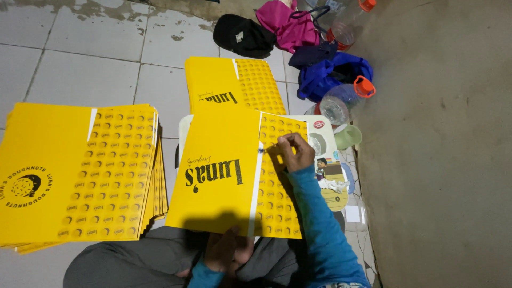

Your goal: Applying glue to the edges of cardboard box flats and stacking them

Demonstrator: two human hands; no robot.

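Lying flat across the lap, the yellow printed carton sheet (224, 170) was pinched at its near edge by the left hand (226, 250); the right hand (293, 152), fingers closed on a thin brush (268, 147), touched its white strip, beside a stack of sheets (80, 176).

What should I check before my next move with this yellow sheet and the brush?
1. Right hand grips the small brush: ok.
2. Left hand steadies the yellow sheet at its near edge: ok.
3. Brush tip sits at the white strip between the plain and patterned parts: ok.
4. Glue on the brush: cannot tell.
5. Stack of yellow sheets on the left lies apart from the working sheet: ok.
6. Green cup stands beside the work: ok.
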